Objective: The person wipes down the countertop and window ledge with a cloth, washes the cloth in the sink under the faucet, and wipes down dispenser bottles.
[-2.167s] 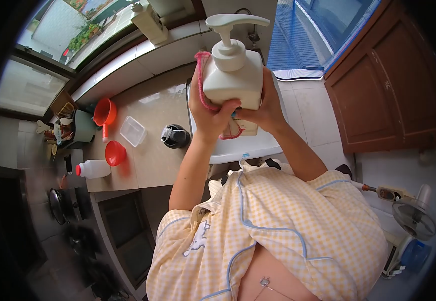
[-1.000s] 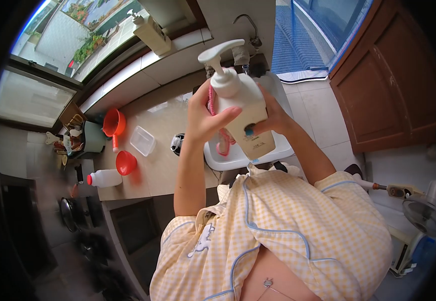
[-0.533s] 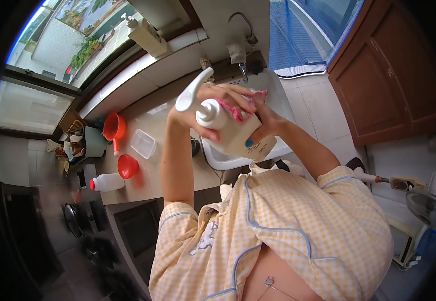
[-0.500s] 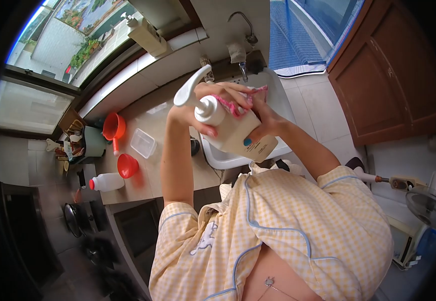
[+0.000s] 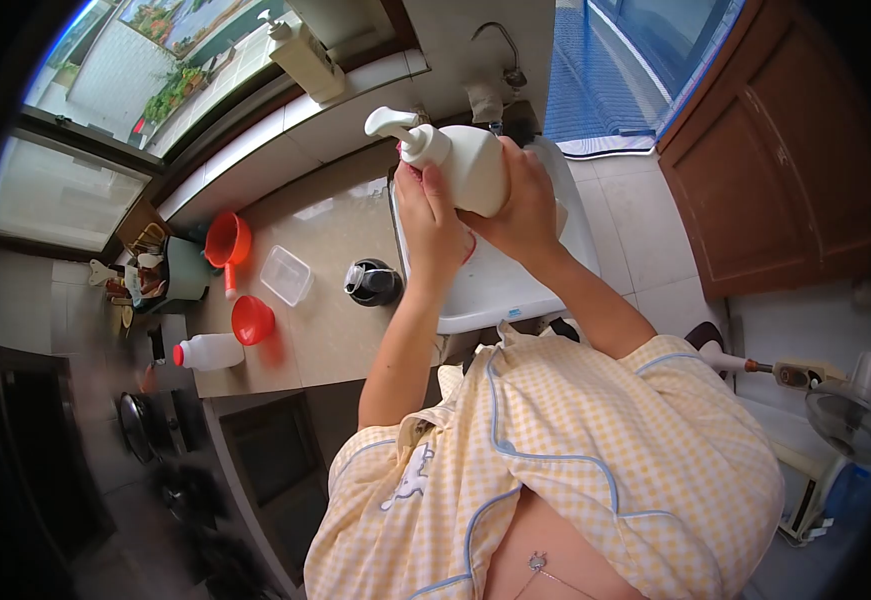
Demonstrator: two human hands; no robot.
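A white pump bottle (image 5: 471,168) is held up, tilted, over the white sink (image 5: 500,290), its pump head pointing to the left. My left hand (image 5: 429,215) is closed on the bottle near its neck. A bit of pink cloth (image 5: 399,150) peeks out by those fingers, the rest of it hidden. My right hand (image 5: 523,205) grips the bottle's lower end, fingers wrapped round it. A plain side of the bottle faces me.
On the counter (image 5: 325,350) left of the sink are a dark round container (image 5: 373,283), a clear plastic box (image 5: 286,276), a red dipper (image 5: 228,242), a red bowl (image 5: 252,320) and a white red-capped bottle (image 5: 208,352). Another pump bottle (image 5: 305,62) stands on the sill. A tap (image 5: 512,72) is behind.
The bottle has been raised away from me and turned, so its printed side no longer shows. My left hand has shifted right, uncovering the dark container. The pink cloth is now mostly hidden.
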